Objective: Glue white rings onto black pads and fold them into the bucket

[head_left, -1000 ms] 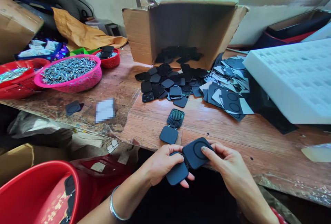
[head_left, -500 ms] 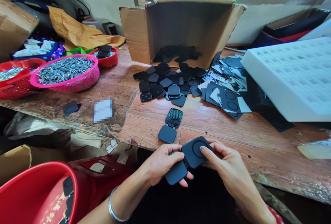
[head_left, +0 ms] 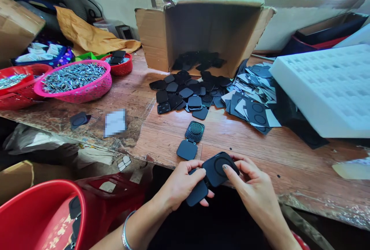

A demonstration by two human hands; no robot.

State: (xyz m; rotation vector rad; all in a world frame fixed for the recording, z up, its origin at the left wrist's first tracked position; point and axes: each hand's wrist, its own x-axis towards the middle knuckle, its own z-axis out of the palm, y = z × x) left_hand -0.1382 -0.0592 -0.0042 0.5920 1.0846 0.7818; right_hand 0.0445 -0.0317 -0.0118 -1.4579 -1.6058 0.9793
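Note:
A black hinged two-panel piece (head_left: 214, 173) is held over the table's front edge, its larger panel marked with a dark ring. My left hand (head_left: 182, 184) grips it near the hinge, thumb on top and fingers underneath. My right hand (head_left: 251, 180) pinches the right side of the ringed panel, thumb beside the ring. Just beyond, another hinged piece (head_left: 187, 150) lies unfolded on the wood, its far panel showing a ribbed round pattern. Farther back is a pile of black panels (head_left: 185, 93), with sheets bearing ring shapes (head_left: 256, 113) to its right.
An open cardboard box (head_left: 153, 38) lies behind the pile. At left stand a pink basket of metal parts (head_left: 95, 87) and a small red basket (head_left: 127, 68). A white foam tray (head_left: 323, 103) is at right. Below left is a red bin (head_left: 37, 200).
The ringed panel has tilted slightly in my hands. My right thumb has shifted a little down and left on it, and my right fingers have curled more.

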